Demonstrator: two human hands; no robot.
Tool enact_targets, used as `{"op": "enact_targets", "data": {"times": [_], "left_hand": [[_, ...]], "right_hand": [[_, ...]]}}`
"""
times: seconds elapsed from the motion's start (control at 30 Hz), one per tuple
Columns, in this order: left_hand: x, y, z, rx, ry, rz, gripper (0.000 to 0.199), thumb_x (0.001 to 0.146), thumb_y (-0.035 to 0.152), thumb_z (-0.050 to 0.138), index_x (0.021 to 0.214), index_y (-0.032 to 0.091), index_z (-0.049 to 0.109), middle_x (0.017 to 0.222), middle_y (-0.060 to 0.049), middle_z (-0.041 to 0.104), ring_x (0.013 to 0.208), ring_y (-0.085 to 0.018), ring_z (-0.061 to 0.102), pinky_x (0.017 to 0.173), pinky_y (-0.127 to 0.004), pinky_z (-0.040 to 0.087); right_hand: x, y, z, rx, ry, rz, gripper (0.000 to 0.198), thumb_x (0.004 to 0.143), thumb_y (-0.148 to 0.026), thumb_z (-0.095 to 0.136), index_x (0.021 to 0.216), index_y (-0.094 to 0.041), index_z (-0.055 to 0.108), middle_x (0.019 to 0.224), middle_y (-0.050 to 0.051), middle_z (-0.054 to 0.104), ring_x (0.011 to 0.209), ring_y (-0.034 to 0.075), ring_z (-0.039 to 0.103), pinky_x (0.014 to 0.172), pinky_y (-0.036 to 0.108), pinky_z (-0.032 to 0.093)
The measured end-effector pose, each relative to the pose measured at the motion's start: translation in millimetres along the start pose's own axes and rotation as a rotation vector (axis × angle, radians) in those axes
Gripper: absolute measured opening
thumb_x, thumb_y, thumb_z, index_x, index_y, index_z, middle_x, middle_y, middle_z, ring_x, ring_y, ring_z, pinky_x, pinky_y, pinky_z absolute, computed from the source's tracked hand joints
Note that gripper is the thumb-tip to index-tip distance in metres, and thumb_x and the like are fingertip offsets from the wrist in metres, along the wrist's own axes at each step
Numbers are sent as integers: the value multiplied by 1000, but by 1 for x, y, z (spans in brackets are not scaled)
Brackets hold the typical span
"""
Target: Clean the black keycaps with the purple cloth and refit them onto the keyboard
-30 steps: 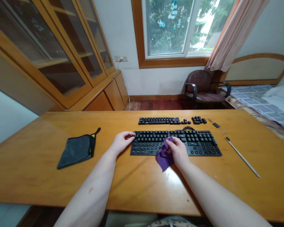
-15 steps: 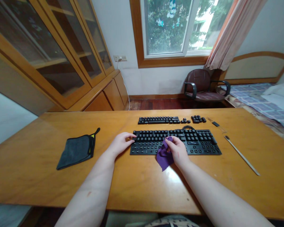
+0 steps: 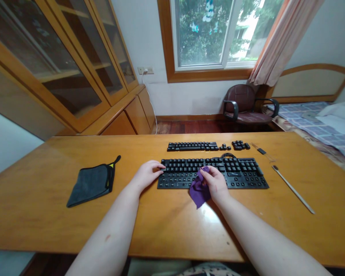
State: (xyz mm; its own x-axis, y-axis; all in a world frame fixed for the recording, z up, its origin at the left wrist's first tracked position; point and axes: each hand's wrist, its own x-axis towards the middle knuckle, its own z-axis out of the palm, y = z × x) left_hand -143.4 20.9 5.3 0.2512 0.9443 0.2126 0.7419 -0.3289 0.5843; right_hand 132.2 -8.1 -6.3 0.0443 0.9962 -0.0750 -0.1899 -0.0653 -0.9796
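Daylight from the window [image 3: 201, 48] lights the room fairly brightly, and the view through its right pane burns out to white. A hard patch of glare sits on the glossy desk [image 3: 46, 222] just below the purple cloth [image 3: 199, 193], and soft, faint shadows fall on the wood nearby. The cabinet [image 3: 102, 103] interior and the floor [image 3: 186, 127] look dim. Wide-angle distortion tilts and stretches shapes toward the edges; the markings on the keyboard [image 3: 176, 175] are too small to read clearly.
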Motion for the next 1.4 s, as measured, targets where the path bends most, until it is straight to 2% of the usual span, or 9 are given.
{"op": "enact_targets", "data": {"times": [0.2, 0.37, 0.63, 0.9, 1.13, 1.4], "left_hand": [[-1, 4, -2, 49, -16, -5, 20, 77, 31, 57, 88, 23, 71, 97, -5, 66, 93, -20, 60, 90, -36, 45], [0, 6, 1, 82, 1, -12, 20, 80, 32, 54, 83, 23, 71, 89, -4, 68, 87, -19, 61, 85, -34, 47], [-1, 4, -2, 91, -14, -10, 16, 76, 30, 59, 86, 23, 70, 92, -3, 67, 89, -20, 61, 86, -33, 46], [-1, 5, -5, 96, 25, -175, 19, 76, 34, 58, 85, 23, 70, 88, -3, 70, 86, -21, 62, 83, -33, 47], [3, 6, 0, -33, 57, -336, 20, 72, 34, 60, 82, 22, 72, 87, -3, 73, 88, -23, 64, 83, -32, 48], [2, 1, 1, -24, 53, -321, 21, 72, 36, 60, 83, 23, 73, 89, -4, 72, 89, -23, 64, 85, -33, 46]], "right_hand": [[-1, -2, 1, 0, -6, -2, 24, 71, -39, 66, 77, -17, 59, 51, -5, 50, 45, 10, 43, 45, 22, 34], [-2, -6, 3, -16, -8, 0, 24, 71, -39, 66, 76, -17, 59, 52, -5, 51, 46, 10, 43, 45, 22, 35], [-3, -7, 2, -28, -9, 1, 23, 72, -39, 66, 77, -17, 59, 53, -4, 51, 47, 10, 43, 45, 21, 35], [0, -1, 0, -22, -9, 0, 25, 71, -40, 66, 79, -17, 60, 54, -4, 52, 47, 10, 44, 45, 22, 34], [-2, -4, 1, -38, -8, 7, 26, 70, -42, 66, 78, -17, 59, 52, -5, 51, 45, 10, 43, 45, 22, 34], [-1, -5, 1, -63, 1, 14, 27, 70, -42, 66, 78, -17, 60, 52, -4, 52, 46, 11, 44, 46, 23, 34]]}}
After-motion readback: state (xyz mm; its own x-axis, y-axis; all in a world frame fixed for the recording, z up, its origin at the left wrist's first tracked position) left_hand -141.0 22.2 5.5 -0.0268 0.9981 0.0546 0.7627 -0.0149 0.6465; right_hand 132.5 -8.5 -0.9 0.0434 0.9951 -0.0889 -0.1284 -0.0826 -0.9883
